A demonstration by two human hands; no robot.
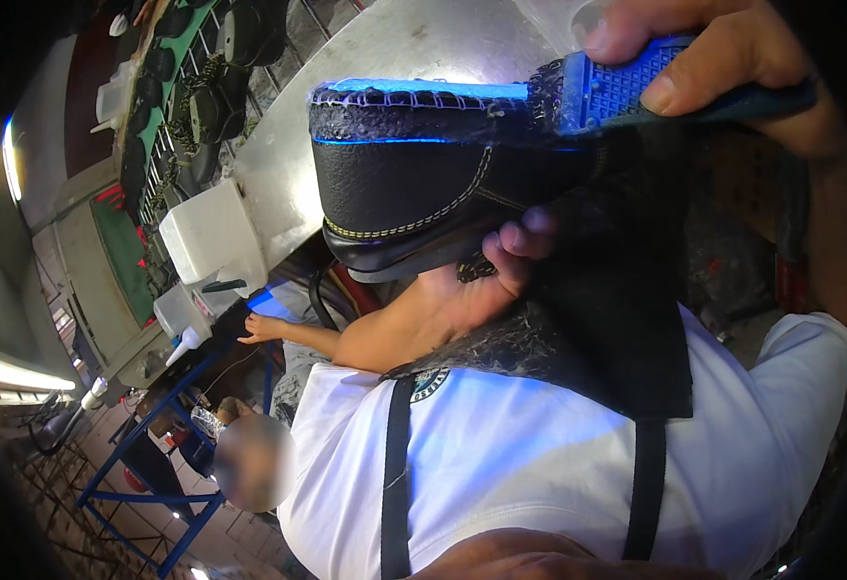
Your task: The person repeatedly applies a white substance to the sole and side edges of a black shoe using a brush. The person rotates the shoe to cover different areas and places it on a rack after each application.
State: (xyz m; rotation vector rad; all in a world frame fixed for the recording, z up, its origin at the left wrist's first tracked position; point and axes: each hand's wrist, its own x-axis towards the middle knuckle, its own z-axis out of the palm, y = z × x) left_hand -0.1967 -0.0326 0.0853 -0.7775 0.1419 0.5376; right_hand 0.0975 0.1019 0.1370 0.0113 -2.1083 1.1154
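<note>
A black leather shoe upper [394,184] with yellow stitching is held upside down in front of me. Its bottom edge, laced with pale thread, glows blue under a light. My left hand [486,280] grips it from below, fingers curled round the collar, partly in shadow. In my right hand [723,63] is a blue-handled brush [626,92], thumb and fingers closed on its ridged grip. The brush's dark bristles meet the upper's bottom edge on the right side. A dark apron [597,329] hangs over my white shirt, with fuzzy lint on it.
A grey metal worktop [288,145] lies behind the upper. White plastic containers [206,232] and a white nozzle bottle [186,343] stand at left. Several black shoes [215,106] sit on a rack at upper left. Another person's hand [264,329] and a blue metal frame [143,498] are lower left.
</note>
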